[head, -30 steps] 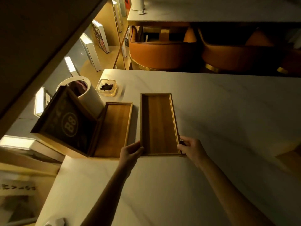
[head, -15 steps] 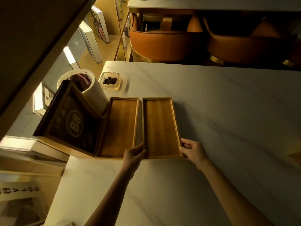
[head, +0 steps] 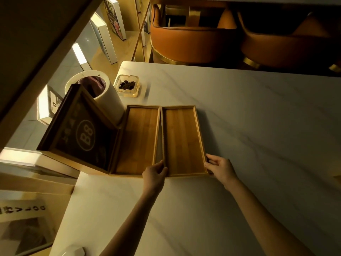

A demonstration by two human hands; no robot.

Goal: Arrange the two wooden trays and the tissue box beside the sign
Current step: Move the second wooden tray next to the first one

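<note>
Head view: my left hand (head: pixel 154 171) and right hand (head: pixel 220 168) grasp the right tray (head: pixel 184 141) with their fingers, touching the left tray (head: pixel 137 139), sign (head: pixel 81 130) at nine o'clock. Trays look placed; no tissue box visible.

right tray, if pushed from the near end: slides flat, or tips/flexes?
Probably slides flat: the right wooden tray is low, wide-based, on smooth marble table. Likely rigid, being wood. May skew; left hand and right hand sit at its near corners.
</note>
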